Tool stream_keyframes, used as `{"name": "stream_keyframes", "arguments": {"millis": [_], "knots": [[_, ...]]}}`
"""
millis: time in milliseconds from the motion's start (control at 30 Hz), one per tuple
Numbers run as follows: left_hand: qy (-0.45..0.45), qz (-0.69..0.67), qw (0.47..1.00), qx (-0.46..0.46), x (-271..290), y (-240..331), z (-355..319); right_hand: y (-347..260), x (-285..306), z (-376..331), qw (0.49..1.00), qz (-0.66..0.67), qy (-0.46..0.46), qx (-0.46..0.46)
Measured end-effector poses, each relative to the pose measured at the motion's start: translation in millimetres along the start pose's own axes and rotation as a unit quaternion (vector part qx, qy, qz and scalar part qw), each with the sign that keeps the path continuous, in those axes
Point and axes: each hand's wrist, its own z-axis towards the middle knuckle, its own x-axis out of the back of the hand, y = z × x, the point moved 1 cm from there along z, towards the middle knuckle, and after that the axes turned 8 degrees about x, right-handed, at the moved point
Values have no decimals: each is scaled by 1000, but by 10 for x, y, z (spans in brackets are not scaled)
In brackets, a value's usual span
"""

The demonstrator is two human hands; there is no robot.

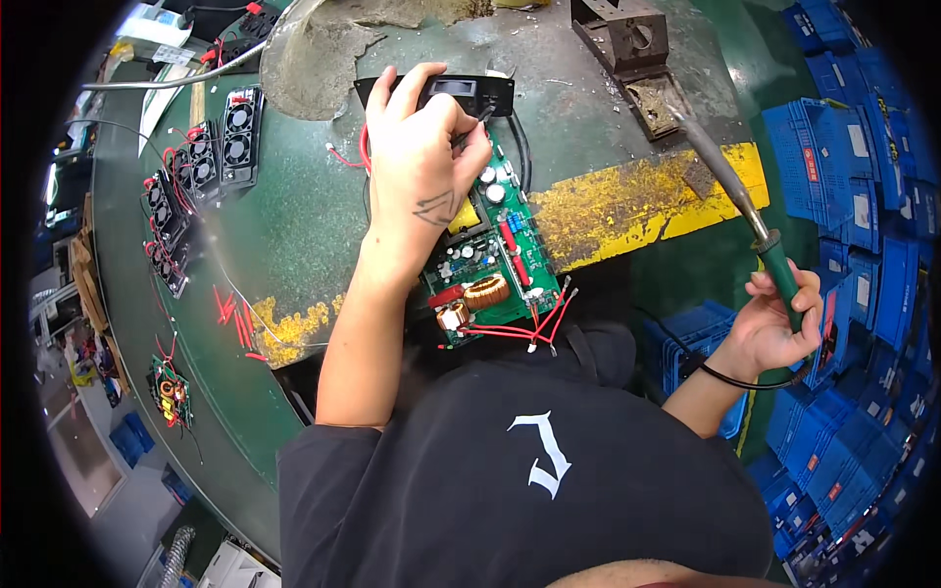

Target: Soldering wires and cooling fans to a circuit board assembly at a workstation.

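Left hand (423,162) pinching black panel (441,93) at far end of green circuit board (485,260) on bench; right hand (774,323) closed around soldering iron (735,201), tip raised clear; red wires (529,328) loose, soldering seemingly unfinished.

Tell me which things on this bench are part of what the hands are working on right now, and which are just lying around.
In use:
- green circuit board with red wires
- black display panel under the left hand
- soldering iron in the right hand

Lying about:
- black fan units
- loose red wire pieces
- second small board
- blue crates
- metal block
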Motion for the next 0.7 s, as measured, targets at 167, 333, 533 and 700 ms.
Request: {"name": "stream_keyframes", "arguments": {"millis": [167, 333, 533, 700], "knots": [[0, 10, 1000, -4, -11, -10, 6, 146, -314, -126, 994, 82, -36, -64], [2, 12, 1000, -7, -15, -7, 14, 395, -658, -212, 990, 87, -61, -95], [-14, 23, 1000, 4, -12, 1, 19, 607, -848, -201, 987, 67, -93, -111], [-23, 20, 1000, 4, -9, -5, 19, 616, -841, -144, 985, 72, -108, -113]]}}
